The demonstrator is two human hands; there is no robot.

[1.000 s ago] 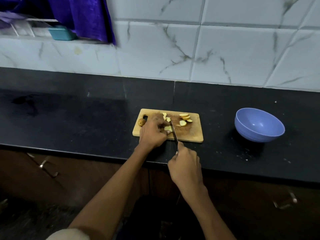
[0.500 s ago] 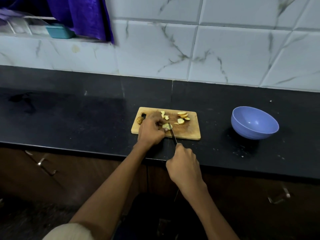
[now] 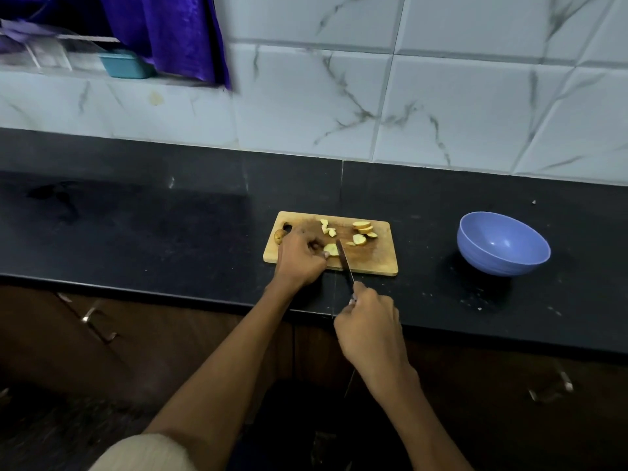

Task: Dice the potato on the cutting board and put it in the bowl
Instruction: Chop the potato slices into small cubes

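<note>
A wooden cutting board [image 3: 380, 263] lies on the black counter. On it, my left hand [image 3: 299, 258] pinches a pale potato piece [image 3: 330, 248] with curled fingers. My right hand [image 3: 368, 328] grips the handle of a knife [image 3: 345, 261], whose blade rests against the right side of that piece. Potato slices [image 3: 363, 227] and small cut pieces [image 3: 327, 226] lie toward the board's far side. A brown potato end [image 3: 279, 235] sits at the board's left edge. The blue bowl [image 3: 503, 244] stands to the right, nothing visible inside.
The black counter [image 3: 136, 226] stretches left and right, with a white tiled wall behind. A teal container [image 3: 124, 64] and a purple cloth [image 3: 170, 32] sit at a ledge top left. Cabinet handles [image 3: 91, 317] show below the counter's front edge.
The knife blade has shifted slightly along the held potato piece. My left hand stays on the piece. The camera view has drifted a little.
</note>
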